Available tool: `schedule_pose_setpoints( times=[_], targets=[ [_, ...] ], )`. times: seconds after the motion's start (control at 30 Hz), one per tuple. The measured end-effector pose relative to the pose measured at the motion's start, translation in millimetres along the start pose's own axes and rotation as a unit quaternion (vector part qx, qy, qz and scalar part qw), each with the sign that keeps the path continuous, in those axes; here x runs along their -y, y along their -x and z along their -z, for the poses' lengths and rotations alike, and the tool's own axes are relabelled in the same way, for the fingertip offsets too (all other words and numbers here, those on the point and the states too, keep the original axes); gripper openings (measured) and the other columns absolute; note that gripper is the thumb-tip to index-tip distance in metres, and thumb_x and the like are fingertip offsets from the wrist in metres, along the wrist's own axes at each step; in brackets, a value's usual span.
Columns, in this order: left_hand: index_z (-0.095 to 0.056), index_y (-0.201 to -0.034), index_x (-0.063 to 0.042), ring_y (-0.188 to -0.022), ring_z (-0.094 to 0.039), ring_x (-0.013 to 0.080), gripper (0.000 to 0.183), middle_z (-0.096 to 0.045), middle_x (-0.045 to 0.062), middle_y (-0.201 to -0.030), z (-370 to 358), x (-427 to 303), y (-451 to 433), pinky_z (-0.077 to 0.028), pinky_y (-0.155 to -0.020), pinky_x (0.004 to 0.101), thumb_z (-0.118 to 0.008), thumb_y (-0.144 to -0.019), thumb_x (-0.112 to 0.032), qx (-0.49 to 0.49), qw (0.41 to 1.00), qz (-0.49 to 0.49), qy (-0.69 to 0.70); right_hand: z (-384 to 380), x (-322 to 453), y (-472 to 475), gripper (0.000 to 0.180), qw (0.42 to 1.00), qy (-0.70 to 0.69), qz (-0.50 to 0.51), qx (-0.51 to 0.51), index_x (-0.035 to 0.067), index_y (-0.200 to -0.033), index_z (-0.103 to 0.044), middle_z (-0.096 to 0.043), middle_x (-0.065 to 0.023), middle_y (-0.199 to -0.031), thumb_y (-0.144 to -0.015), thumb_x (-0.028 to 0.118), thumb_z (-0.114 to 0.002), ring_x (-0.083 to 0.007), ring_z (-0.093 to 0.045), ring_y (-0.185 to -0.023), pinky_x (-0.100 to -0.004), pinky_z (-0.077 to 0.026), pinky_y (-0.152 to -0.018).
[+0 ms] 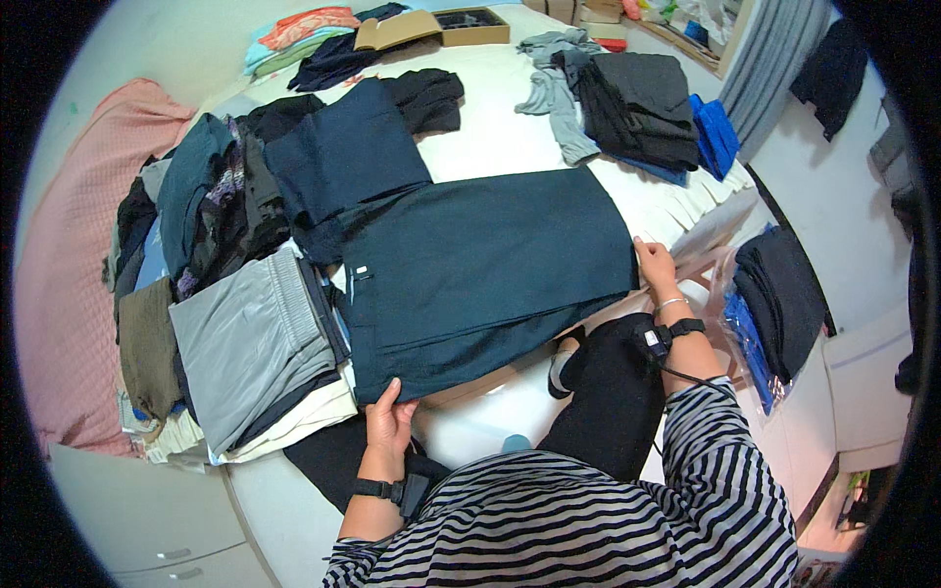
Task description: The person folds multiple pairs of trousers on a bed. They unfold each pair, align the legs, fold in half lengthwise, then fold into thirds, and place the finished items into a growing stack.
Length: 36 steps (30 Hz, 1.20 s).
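Observation:
A dark teal folded garment (pixel 485 257), perhaps trousers, lies flat across the near edge of the bed. My left hand (pixel 390 422) grips its near left corner, thumb on top and fingers partly hidden beneath. At the right end, my right hand (pixel 654 264) pinches the garment's edge. Small white tags show near its left edge. Just left of it, folded grey trousers (pixel 250 345) with an elastic waistband rest on other folded cloth. A navy garment (pixel 345 154) lies behind, touching the teal one.
Heaped clothes (pixel 213 198) fill the bed's left side beside a pink quilted cover (pixel 95 279). Dark folded clothes (pixel 639 110) lie at the back right, an open cardboard box (pixel 478 35) at the far end. Bagged dark clothes (pixel 779 301) sit right of my right arm.

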<state>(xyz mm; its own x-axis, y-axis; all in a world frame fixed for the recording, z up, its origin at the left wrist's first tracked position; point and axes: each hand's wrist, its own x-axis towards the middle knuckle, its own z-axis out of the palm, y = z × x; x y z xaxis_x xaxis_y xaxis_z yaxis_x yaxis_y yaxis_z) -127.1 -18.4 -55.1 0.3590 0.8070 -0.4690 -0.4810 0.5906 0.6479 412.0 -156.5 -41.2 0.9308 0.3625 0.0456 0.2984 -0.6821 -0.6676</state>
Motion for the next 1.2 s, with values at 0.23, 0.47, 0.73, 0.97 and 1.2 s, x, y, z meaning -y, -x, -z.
schedule_pose_setpoints(
  times=[0.23,0.47,0.73,0.97,1.2],
  targets=[
    [-0.057,-0.126,-0.002,-0.107,-0.065,0.0262,0.040,-0.064,0.011,-0.122,-8,-3,3,-0.056,-0.091,0.0423,-0.070,-0.088,-0.004,0.023,0.999,0.003,0.033,5,5,16,0.047,0.964,-0.188,-0.084,0.168,0.000,-0.094,-0.067,-0.066,-0.0051,-0.087,-0.087,0.046,-0.072,-0.0147,-0.058,-0.076,-0.0286,-0.047,-0.070],
    [-0.057,-0.128,-0.005,-0.109,-0.064,0.0275,0.040,-0.064,0.010,-0.123,-3,-1,2,-0.056,-0.092,0.0429,-0.068,-0.090,-0.008,0.019,1.000,0.013,0.020,17,37,30,0.024,0.908,-0.362,-0.123,0.172,-0.003,-0.101,-0.064,-0.068,-0.0096,-0.091,-0.085,0.014,-0.069,-0.0208,-0.062,-0.078,-0.0322,-0.050,-0.072],
    [-0.056,-0.129,-0.006,-0.106,-0.066,0.0273,0.042,-0.065,0.010,-0.123,-2,-1,0,-0.056,-0.087,0.0431,-0.069,-0.090,-0.010,0.013,0.999,0.047,0.018,23,184,50,0.033,0.863,-0.459,0.019,0.213,-0.006,-0.112,-0.062,-0.068,-0.0133,-0.102,-0.086,0.014,-0.066,-0.0218,-0.064,-0.087,-0.0319,-0.050,-0.079],
    [-0.062,-0.118,-0.003,-0.097,-0.068,0.0244,0.030,-0.068,0.009,-0.113,-6,0,3,-0.057,-0.079,0.0389,-0.070,-0.089,-0.008,0.020,0.998,0.029,0.047,-63,333,179,0.059,0.866,-0.305,0.260,0.298,-0.006,-0.138,-0.048,-0.066,-0.0134,-0.113,-0.088,0.015,-0.069,-0.0169,-0.061,-0.097,-0.0299,-0.049,-0.088],
    [-0.066,-0.110,-0.003,-0.092,-0.069,0.0231,0.020,-0.070,0.009,-0.105,2,0,2,-0.057,-0.076,0.0367,-0.069,-0.090,-0.007,0.029,0.997,0.045,0.051,-129,313,279,0.049,0.774,-0.324,0.314,0.444,-0.006,-0.126,-0.056,-0.070,-0.0090,-0.082,-0.091,0.025,-0.069,-0.0144,-0.067,-0.073,-0.0302,-0.053,-0.068]
  ],
)
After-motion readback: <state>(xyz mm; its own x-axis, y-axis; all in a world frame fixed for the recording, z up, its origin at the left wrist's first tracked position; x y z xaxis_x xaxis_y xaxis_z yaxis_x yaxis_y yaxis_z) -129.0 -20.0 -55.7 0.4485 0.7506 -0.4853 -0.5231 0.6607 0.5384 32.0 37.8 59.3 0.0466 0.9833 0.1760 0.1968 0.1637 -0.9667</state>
